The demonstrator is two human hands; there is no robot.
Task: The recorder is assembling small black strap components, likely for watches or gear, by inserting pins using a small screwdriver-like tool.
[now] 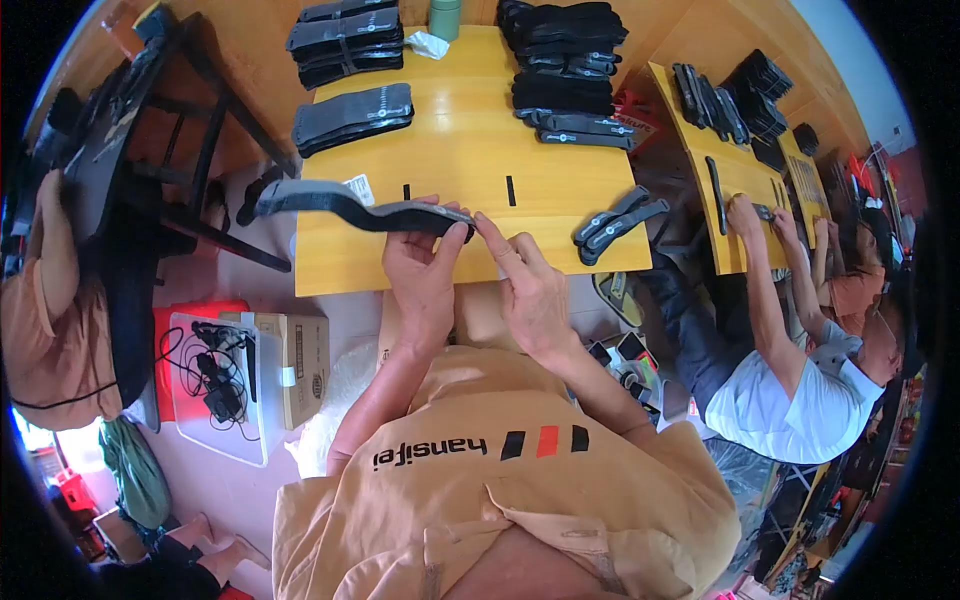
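the left hand (420,285) has its grip closed on a dark cloth band (390,217), pinched between thumb and fingers close to the band's right end. the right hand (537,300) is at that same end, its index fingertip at the tip; i cannot tell whether its own grip is pinching the band or only touching it. the band is at the centre of the frame, above the near edge of the desk (455,150); it is long, flat and bendy, waving out leftward to a greyish far end.

the desk is smooth, shiny yellow wood. on it, just beyond the hands, are a white label (358,188) and a short black strip (510,191). to the right lies a small loose pile of grey-black bands (620,222). flat, layered stacks of similar soft bands fill the upper left (354,117) and upper right (565,45), with a green cylindrical canister (444,20) and crumpled white paper or film (428,44) between them.

at left on the floor, a see-through plastic bin (262,400) holds tangled black cables (222,385); a brown cardboard box (305,365) stands beside it, its contents hidden. at right, a co-worker in a pale shirt (790,400) works at another yellow desk (740,168).
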